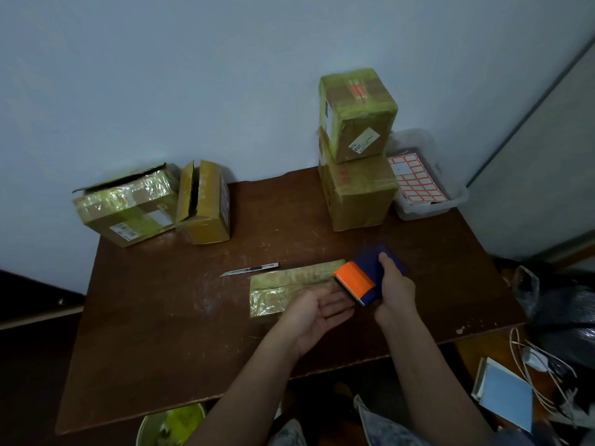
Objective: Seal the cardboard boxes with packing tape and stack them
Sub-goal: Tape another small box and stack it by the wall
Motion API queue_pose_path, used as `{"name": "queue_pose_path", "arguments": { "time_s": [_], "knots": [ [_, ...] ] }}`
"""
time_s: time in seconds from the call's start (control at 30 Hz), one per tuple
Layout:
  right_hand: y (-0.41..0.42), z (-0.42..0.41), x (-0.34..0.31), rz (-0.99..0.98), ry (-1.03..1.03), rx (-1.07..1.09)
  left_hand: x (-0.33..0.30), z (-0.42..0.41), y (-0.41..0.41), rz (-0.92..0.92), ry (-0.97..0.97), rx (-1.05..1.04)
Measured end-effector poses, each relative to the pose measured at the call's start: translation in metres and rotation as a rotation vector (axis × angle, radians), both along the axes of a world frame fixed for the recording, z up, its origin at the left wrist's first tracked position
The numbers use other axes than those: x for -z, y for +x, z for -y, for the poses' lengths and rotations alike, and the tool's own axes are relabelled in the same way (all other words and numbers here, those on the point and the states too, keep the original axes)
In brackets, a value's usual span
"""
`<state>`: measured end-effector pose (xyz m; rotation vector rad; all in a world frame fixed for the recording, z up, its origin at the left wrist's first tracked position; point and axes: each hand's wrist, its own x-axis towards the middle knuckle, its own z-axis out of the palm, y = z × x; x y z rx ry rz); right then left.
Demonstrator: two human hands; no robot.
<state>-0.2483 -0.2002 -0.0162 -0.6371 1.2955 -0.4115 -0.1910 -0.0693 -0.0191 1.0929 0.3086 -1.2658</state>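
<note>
- A dark brown table [161,317], scratched on top, stands against a pale wall.
- At the back right, two sealed cardboard boxes sit stacked: the lower box [359,196] on the table, the upper box [357,115] on top of it, wrapped in yellowish tape and bearing a white label.
- At the back left, an open box [128,206] overhangs the table edge, its flap raised; touching its right side is a second open box [206,204], its top flaps parted. What is inside either I cannot tell.
- A flat taped box [283,284] lies near the middle of the table.
- A clear plastic tub [428,207] beside the stack holds a sheet of red-bordered stickers [417,180].
- The right hand [394,292] has its grip closed round a blue and orange tape dispenser [360,281] at the flat box's right end.
- The left hand [317,312] lies palm up, fingers relaxed, gripping nothing, at the flat box's near edge.
- A utility knife [249,269] lies just behind the flat box.
</note>
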Motion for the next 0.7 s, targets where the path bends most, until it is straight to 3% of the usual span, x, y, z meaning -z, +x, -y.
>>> {"name": "queue_pose_path", "arguments": {
  "time_s": [0.33, 0.7],
  "knots": [
    [0.000, -0.010, -0.004, -0.013, -0.007, 0.072, -0.005, -0.011, -0.001, 0.026, -0.026, -0.055],
    [0.002, -0.027, -0.004, 0.084, 0.011, 0.079, -0.006, -0.030, 0.002, 0.145, 0.259, -0.201]
  ]
}}
